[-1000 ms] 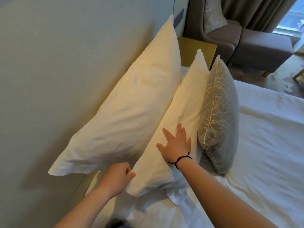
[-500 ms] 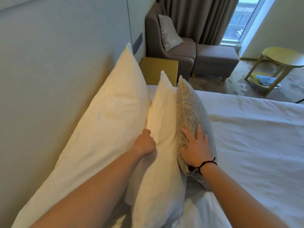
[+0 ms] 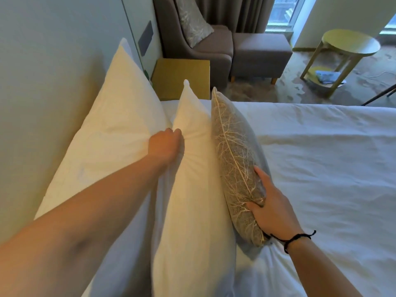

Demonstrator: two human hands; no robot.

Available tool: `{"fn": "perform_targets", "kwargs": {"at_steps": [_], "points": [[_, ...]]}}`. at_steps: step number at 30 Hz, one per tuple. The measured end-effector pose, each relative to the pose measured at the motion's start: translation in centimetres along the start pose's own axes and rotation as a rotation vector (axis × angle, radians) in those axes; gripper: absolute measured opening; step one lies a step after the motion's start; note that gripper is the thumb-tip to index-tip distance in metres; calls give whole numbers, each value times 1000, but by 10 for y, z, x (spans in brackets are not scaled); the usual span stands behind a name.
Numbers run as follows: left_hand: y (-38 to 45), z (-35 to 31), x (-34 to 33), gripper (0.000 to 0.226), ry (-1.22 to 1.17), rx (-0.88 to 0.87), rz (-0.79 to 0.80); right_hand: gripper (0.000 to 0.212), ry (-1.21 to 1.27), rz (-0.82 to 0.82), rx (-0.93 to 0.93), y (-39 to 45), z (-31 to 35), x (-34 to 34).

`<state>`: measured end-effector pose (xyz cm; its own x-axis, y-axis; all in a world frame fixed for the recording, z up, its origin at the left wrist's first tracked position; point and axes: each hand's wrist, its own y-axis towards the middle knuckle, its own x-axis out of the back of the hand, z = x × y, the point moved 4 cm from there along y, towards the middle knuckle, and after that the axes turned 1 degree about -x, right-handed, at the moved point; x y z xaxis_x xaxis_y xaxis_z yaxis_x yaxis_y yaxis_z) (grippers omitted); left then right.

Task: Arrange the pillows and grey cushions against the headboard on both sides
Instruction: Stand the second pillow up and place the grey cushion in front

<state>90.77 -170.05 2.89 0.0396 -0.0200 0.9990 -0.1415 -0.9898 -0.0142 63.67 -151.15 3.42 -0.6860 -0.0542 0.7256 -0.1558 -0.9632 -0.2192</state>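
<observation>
The wide white-sheeted bed [image 3: 321, 168] runs off the right and bottom edges, its far side open and bare. Along the left stands the pale padded headboard [image 3: 53, 71], cut off at the top. Against it leans the large white back pillow [image 3: 111, 129]; its lower corner is hidden behind the left forearm. In front stands the second white pillow [image 3: 192, 189], upright on its edge, its bottom out of view. Touching its right face is the grey cushion with a pale leaf-vein pattern [image 3: 233, 159], also standing on edge. Past the bed's corner sit a yellow bedside table [image 3: 182, 78] and a grey armchair [image 3: 214, 46].

The left hand [image 3: 166, 144] is curled, knuckles pushed into the gap between the two pillows; whether it clutches fabric cannot be made out. The right hand [image 3: 270, 209] grips the cushion's near lower edge, thumb on the patterned face, fingers behind; half a second ago it lay flat on that face, higher up.
</observation>
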Motion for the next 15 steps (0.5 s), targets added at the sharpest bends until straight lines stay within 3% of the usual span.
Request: {"fn": "perform_targets", "kwargs": {"at_steps": [3, 8, 11, 13, 15], "points": [[2, 9, 2, 17, 145, -11, 54, 89, -43, 21, -76, -4, -15, 8], [-4, -7, 14, 20, 120, -27, 81, 73, -45, 105, -71, -18, -15, -5], [-23, -34, 27, 29, -65, 2, 36, 69, -52, 174, -30, -26, -8, -18], [-46, -63, 27, 47, -326, 35, 143, 66, 32, 216, 30, -24, -6, -18], [-73, -96, 21, 62, -509, 72, 273, 58, 205, 157, 64, -11, -13, -10]]}}
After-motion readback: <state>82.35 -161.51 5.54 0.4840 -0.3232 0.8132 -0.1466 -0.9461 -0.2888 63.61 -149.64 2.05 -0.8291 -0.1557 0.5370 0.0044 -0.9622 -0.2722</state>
